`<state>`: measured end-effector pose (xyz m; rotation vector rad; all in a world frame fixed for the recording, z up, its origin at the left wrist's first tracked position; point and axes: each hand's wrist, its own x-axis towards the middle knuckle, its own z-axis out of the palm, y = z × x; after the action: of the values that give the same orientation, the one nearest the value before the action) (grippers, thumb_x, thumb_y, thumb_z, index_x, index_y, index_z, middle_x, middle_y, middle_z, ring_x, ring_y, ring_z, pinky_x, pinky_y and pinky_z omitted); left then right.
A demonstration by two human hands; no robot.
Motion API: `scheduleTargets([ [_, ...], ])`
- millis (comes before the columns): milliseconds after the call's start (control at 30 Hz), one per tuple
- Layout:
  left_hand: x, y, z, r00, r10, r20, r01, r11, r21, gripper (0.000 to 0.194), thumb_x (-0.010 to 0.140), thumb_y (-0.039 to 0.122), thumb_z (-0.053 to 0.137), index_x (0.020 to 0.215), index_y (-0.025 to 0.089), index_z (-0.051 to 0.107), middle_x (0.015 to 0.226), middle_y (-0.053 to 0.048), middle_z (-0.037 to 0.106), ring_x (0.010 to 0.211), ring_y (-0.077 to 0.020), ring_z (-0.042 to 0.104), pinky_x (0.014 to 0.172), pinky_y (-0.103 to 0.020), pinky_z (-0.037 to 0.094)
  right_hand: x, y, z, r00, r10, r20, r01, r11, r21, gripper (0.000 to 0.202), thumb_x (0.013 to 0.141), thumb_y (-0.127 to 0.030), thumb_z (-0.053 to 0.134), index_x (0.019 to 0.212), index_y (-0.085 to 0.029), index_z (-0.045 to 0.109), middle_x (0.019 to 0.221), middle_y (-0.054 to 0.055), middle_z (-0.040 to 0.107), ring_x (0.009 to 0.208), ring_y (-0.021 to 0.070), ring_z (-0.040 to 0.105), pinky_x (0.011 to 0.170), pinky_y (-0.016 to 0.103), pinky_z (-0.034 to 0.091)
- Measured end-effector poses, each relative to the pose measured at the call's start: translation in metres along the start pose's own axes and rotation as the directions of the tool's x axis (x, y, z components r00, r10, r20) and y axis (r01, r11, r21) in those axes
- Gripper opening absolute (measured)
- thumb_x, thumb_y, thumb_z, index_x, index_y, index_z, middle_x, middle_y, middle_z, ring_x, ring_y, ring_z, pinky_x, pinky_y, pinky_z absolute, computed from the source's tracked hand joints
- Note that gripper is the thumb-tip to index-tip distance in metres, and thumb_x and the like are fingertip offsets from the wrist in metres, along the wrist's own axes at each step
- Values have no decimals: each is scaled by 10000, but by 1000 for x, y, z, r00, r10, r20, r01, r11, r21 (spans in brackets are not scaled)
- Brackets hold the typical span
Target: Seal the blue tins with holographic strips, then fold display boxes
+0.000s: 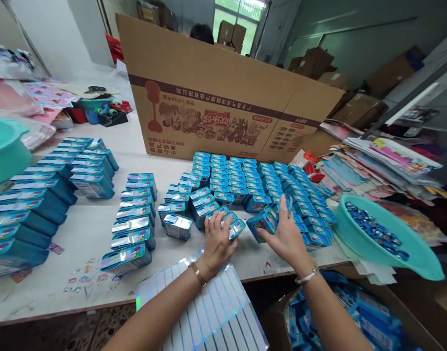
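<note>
Small blue boxes with rounded corners, perhaps tins (177,226), stand in rows on the white table. My left hand (219,242) rests on the near end of one short row, its bent fingers gripping the blue boxes (237,228) there. To the right, my right hand (289,242) holds a pair of blue boxes (264,222) tilted between thumb and fingers, beside the large block of boxes (258,202). Under my left forearm, a sheet of shiny silver strips (208,304) overhangs the table edge.
More box rows (133,219) stand to the left. A turquoise basin (369,246) with small blue round pieces sits at right, above an open carton of blue packages (369,312). A cardboard panel (223,92) rises behind the boxes. Paper stacks (387,161) lie at right.
</note>
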<state>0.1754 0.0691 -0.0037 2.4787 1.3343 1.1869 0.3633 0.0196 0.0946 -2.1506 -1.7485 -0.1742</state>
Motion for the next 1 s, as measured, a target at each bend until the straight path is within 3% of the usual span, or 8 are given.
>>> scheduleTargets([
  [267,24,-24,-2,998,-57,17,57,998,7,545,864,294,632,1363,113,514,1355,-224,538,1368,-386,411,1142,-629,230,-27,-44,25,987,148,56,-140,981,-132,969,873,-427,591,1590,-145,3,1360,294,499,1080,428,623,759,486,540],
  [400,1,-16,-8,996,-29,-90,22,997,-77,732,874,329,639,1487,94,315,1465,-261,412,1444,-413,285,1131,-650,248,-30,-61,35,980,177,88,-168,980,-107,958,903,-483,536,1591,-147,-40,1330,287,537,1017,417,652,707,466,540],
  [467,-23,-6,-11,993,-4,-119,-21,979,-202,737,892,293,607,1515,127,249,1464,-244,403,1431,-380,321,1119,-612,314,-32,-64,35,973,201,108,-193,978,-82,942,926,-524,487,1587,-133,-58,1304,290,562,975,409,673,695,459,537],
  [567,-56,11,-11,1000,7,21,2,900,-436,678,893,191,536,1511,166,258,1403,-207,471,1344,-319,452,1070,-539,426,-32,-64,32,959,255,122,-249,967,-60,908,949,-584,403,1586,-122,-50,1304,297,566,911,390,702,684,450,531],
  [667,-71,23,-4,980,41,194,78,819,-568,767,847,185,567,1529,158,218,1479,-223,421,1387,-341,412,1100,-578,397,-31,-63,29,952,284,116,-281,959,-46,858,970,-588,325,1587,-116,-40,1391,316,495,913,387,712,694,458,530],
  [767,-65,26,2,967,-7,257,172,757,-630,837,829,278,639,1529,126,207,1529,-247,363,1433,-361,350,1133,-591,352,-33,-65,28,956,276,101,-279,960,13,839,980,-566,298,1582,-117,-77,1490,323,388,951,409,707,721,490,537],
  [900,-44,23,5,946,-182,269,318,683,-658,817,805,377,699,1477,131,304,1474,-236,442,1385,-351,426,1123,-577,364,-48,-69,34,967,252,42,-256,954,157,849,981,-535,334,1578,-144,-126,1525,322,338,972,410,708,749,505,548],
  [1000,-30,18,7,932,-205,300,359,649,-671,780,778,354,726,1440,152,365,1435,-205,494,1340,-328,480,1122,-555,373,-62,-70,35,972,231,35,-231,933,275,866,972,-516,382,1581,-153,-115,1535,301,341,1064,405,679,789,490,552],
])
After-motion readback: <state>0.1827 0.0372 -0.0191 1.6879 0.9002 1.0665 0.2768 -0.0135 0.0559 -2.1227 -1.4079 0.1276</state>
